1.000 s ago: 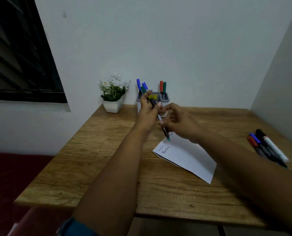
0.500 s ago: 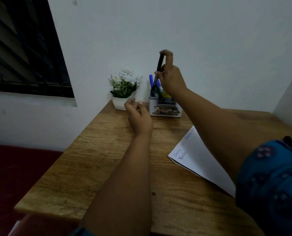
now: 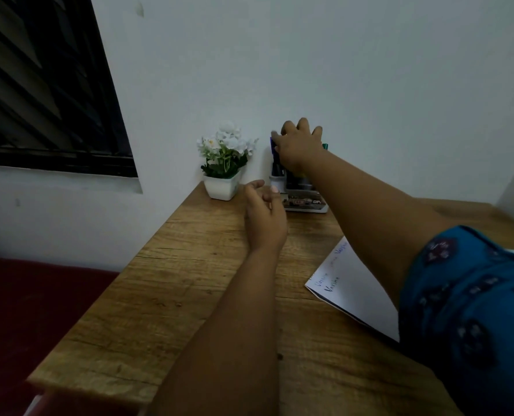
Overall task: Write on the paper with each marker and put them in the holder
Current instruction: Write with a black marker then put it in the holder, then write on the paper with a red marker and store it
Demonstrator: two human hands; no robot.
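Note:
The white marker holder (image 3: 308, 204) stands at the back of the wooden table (image 3: 189, 280) against the wall. My right hand (image 3: 297, 145) reaches over its top and covers the markers in it. Only a blue marker (image 3: 272, 143) at my thumb and a green cap (image 3: 325, 146) peek out past the hand. The dark marker I carried is hidden behind my hand, so my grip on it is not visible. My left hand (image 3: 264, 214) rests loosely on the table just left of the holder, holding nothing. The white paper (image 3: 351, 286) with several written words lies at the right, partly under my right arm.
A small white pot of white flowers (image 3: 224, 166) stands left of the holder, close to my left hand. A dark window (image 3: 39, 85) is on the left wall. My blue patterned sleeve (image 3: 471, 310) hides the table's right side.
My right hand took the dark marker from both hands, lifted it above the holder, then came down onto the holder's top. My left hand let go and settled by the holder.

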